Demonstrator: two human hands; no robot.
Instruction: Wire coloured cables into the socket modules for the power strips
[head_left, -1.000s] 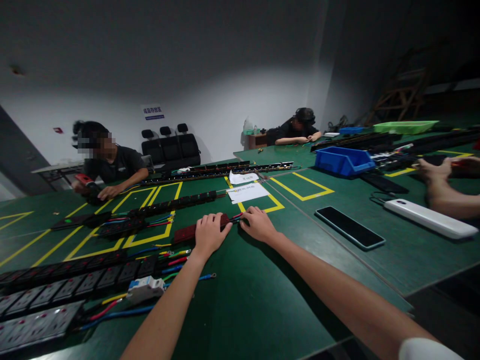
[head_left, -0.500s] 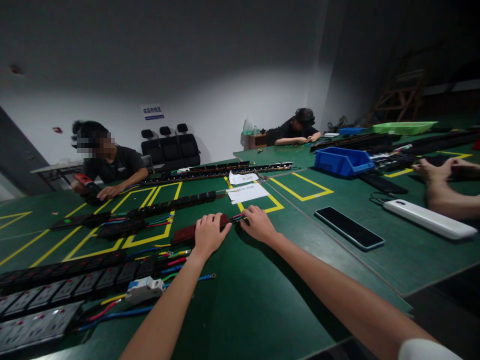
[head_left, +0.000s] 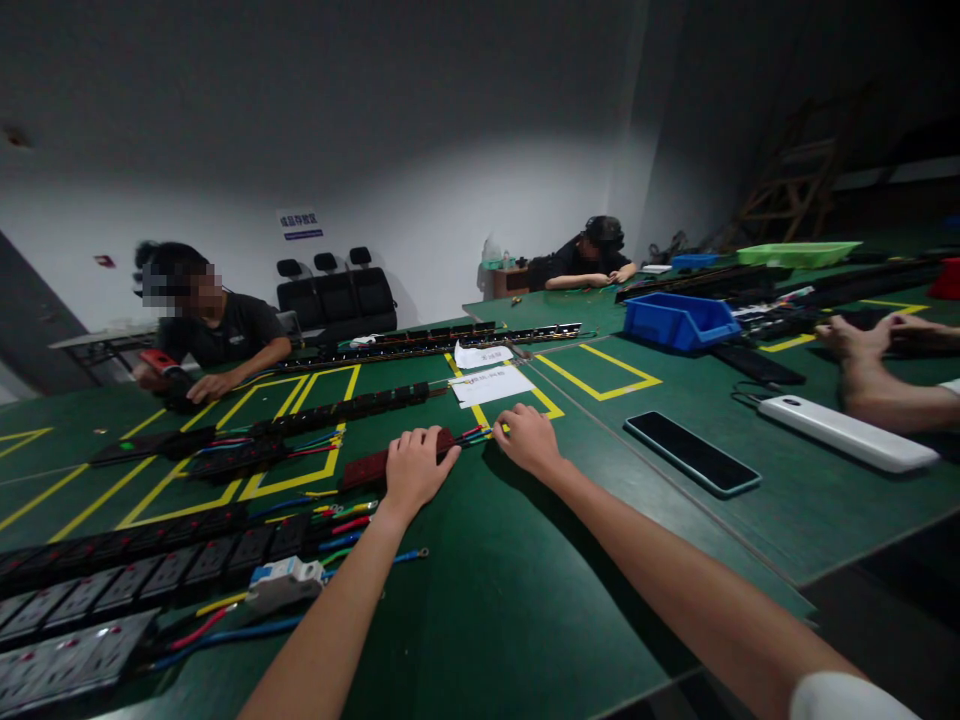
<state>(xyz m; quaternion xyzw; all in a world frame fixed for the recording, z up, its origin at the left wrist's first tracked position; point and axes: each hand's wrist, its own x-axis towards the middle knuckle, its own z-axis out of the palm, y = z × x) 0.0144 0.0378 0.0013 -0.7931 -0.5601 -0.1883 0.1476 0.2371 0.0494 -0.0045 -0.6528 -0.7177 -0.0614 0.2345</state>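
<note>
Left hand [head_left: 418, 468]: clasped over the right end of a dark red strip [head_left: 365, 468], fingers across its top, thumb at the wire end. Right hand [head_left: 527, 437]: apart from the left, fingers curled at the far ends of the thin colored wires [head_left: 472, 436] that leave the strip; whether they are pinched cannot be told. The strip lies flat on the green desk [head_left: 465, 600], in from the near edge.

Toward the desk's left edge: black socket strips [head_left: 75, 660] with colored leads, and a white breaker [head_left: 285, 585] beside them. Beyond the hands: a white sheet [head_left: 491, 386] on yellow tape lines. To the right, a phone [head_left: 691, 453] lies near a white power bank [head_left: 847, 433]; a blue bin [head_left: 679, 322] stands farther from the near edge.

At the desk's far left, a person [head_left: 225, 325] holds a red-and-black tool [head_left: 161, 372]. A second person [head_left: 581, 262] leans at the far edge. Another person's hands [head_left: 866, 338] are at the right.
</note>
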